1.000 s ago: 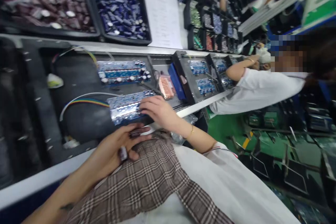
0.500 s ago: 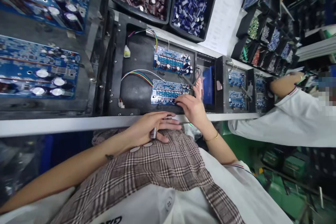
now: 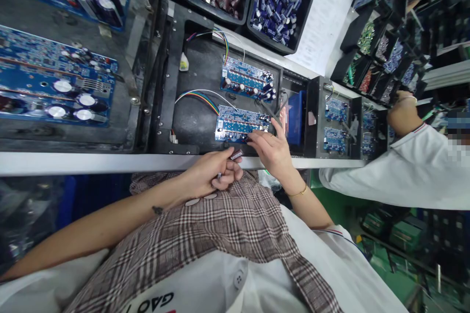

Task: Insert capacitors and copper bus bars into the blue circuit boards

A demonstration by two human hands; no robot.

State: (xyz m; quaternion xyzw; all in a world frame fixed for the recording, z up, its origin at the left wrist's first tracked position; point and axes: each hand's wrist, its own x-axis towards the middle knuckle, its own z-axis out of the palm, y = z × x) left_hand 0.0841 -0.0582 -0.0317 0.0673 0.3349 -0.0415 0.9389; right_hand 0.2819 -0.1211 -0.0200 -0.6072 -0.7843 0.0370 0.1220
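Note:
My left hand [image 3: 211, 173] is closed in front of the bench edge. Between its thumb and forefinger is a brown capacitor [image 3: 237, 154], and part of another small piece shows among the curled fingers. My right hand [image 3: 273, 154] reaches over the lower right of the near blue circuit board [image 3: 229, 129]. Its fingertips pinch a dark brown capacitor [image 3: 249, 139] at the board's front edge; whether its leads are in the board I cannot tell. Farther back lies a second circuit board [image 3: 242, 76] with capacitors standing along its front. Coloured wires [image 3: 203, 97] run from the near board.
Behind the black fixture [image 3: 167, 83] stand a bin of brown capacitors [image 3: 244, 7] and a bin of blue capacitors [image 3: 253, 34]. Larger circuit boards [image 3: 47, 76] lie at the left. A co-worker's arm [image 3: 404, 115] is at the right, near smaller part bins [image 3: 362, 61].
My left hand's spread fingers have curled in, and a capacitor now sits at its thumb and forefinger. The right hand stays at the board's front edge. The view has shifted slightly.

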